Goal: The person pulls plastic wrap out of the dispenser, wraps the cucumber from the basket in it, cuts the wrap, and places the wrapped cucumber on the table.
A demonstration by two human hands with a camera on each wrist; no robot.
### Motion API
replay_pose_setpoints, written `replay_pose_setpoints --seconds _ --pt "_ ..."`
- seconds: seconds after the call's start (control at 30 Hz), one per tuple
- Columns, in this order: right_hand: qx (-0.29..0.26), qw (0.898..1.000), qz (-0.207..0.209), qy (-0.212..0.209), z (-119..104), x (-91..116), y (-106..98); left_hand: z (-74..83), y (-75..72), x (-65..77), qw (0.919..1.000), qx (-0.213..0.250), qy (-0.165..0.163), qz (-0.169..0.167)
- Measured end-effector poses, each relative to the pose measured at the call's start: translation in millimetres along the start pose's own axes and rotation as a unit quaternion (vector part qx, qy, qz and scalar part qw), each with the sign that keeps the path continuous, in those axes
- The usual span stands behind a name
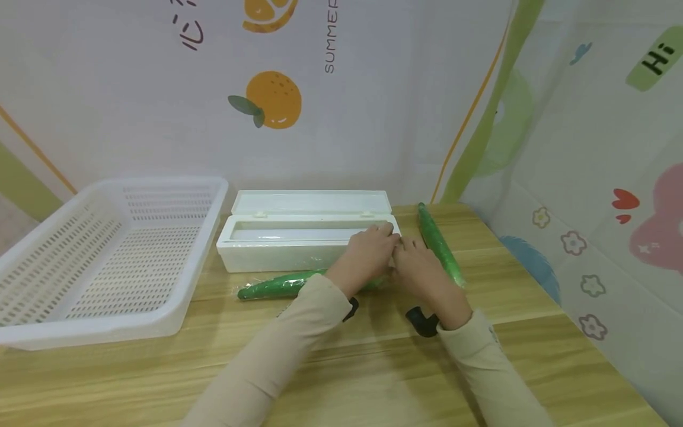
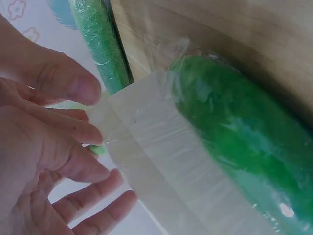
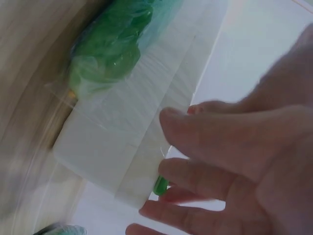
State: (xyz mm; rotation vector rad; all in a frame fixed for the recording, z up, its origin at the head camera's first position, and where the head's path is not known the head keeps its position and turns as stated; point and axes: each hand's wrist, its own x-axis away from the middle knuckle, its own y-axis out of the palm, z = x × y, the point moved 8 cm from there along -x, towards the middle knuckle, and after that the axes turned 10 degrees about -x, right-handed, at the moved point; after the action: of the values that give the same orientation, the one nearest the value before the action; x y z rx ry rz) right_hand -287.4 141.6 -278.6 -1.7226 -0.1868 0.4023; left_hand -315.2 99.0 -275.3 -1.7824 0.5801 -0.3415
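Observation:
A white lidded box (image 1: 277, 260) stands with its lid (image 1: 312, 202) raised at the back. My left hand (image 1: 368, 252) and right hand (image 1: 421, 267) meet at its right front corner, fingertips close together. In the left wrist view, the left fingers (image 2: 105, 193) lie extended by the box's edge. The right thumb (image 3: 178, 125) stands apart from the index finger in the right wrist view. A small green piece (image 3: 160, 185) shows between fingers at the box's end, partly hidden. Clear plastic film covers a cucumber (image 1: 277, 287) in front of the box, and runs up the box's front.
A second cucumber (image 1: 440, 246), also film-wrapped, lies right of the box. On the left stands a white perforated basket (image 1: 176, 296). A printed cloth (image 1: 352, 118) hangs behind the wooden table (image 1: 373, 379). Black mounts (image 1: 421, 322) sit at both wrists.

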Motion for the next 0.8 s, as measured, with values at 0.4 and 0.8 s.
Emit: replay_pose_setpoints --seconds 0.4,0.8 --pt "0.018 0.999 0.022 0.03 -3 -3 1 -0.6 -0.2 0.6 0.9994 -0.031 -0.004 -0.016" --pt "0.118 0.99 0.035 0.065 -9 -7 14 -29.1 5.8 14.9 0.9989 -0.025 -0.039 -0.01"
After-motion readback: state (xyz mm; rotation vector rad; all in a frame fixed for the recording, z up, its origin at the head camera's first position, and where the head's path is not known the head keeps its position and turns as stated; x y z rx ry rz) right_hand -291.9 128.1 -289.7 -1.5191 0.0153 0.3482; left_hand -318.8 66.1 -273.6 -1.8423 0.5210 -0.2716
